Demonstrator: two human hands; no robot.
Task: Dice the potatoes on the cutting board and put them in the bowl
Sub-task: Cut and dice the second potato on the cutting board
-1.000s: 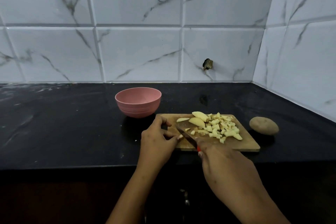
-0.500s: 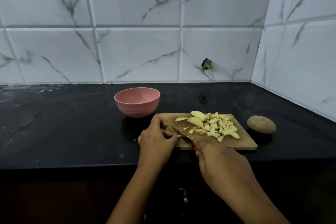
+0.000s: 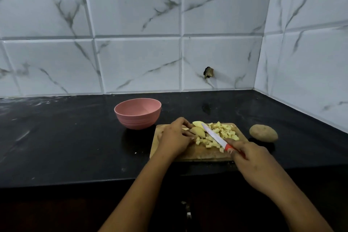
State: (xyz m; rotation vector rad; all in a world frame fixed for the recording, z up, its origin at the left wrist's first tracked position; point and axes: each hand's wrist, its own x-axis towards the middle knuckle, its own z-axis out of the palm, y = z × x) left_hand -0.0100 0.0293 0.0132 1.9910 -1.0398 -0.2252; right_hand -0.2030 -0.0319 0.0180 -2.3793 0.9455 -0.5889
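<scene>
The left hand (image 3: 176, 137) has its fingers bent and close together, their tips pinning one potato wedge (image 3: 198, 132) on the far left part of the cutting board (image 3: 195, 154). The right hand (image 3: 252, 164) curls tightly round the red handle of the single knife (image 3: 216, 137). Its blade slants across the board, just beside the held wedge on its right. A second wedge (image 3: 197, 123) lies just beyond the first. Right of the blade sits a heap of diced pieces (image 3: 225, 132), too many to count. One pink bowl (image 3: 138, 114) stands just beyond the board's left corner. One whole potato (image 3: 263, 133) rests on the black counter (image 3: 66, 137), right of the board.
</scene>
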